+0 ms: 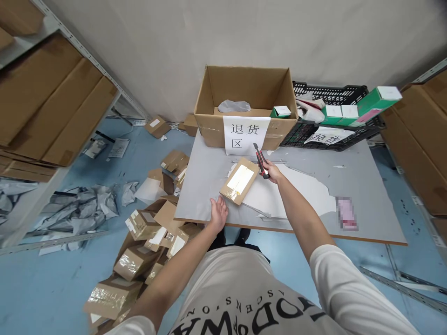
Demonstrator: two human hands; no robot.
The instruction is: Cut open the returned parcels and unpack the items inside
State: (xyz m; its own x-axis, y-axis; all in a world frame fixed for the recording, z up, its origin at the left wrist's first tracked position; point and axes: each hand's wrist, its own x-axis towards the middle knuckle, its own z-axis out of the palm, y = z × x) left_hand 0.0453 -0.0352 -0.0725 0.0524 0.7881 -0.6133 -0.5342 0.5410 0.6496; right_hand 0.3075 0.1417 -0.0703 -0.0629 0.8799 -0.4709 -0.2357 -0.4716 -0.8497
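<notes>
small parcel (240, 181) steadied by left hand (219, 213); right hand (272, 171) grips box cutter (260, 160).

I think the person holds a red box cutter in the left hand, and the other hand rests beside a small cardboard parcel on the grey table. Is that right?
Not quite: the head view shows the red box cutter in the right hand. The left hand rests beside the small cardboard parcel on the grey table.

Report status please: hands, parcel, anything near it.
Left hand steadies parcel on table. Right hand grips knife at parcel's far end. Big box beyond, apart.
</notes>
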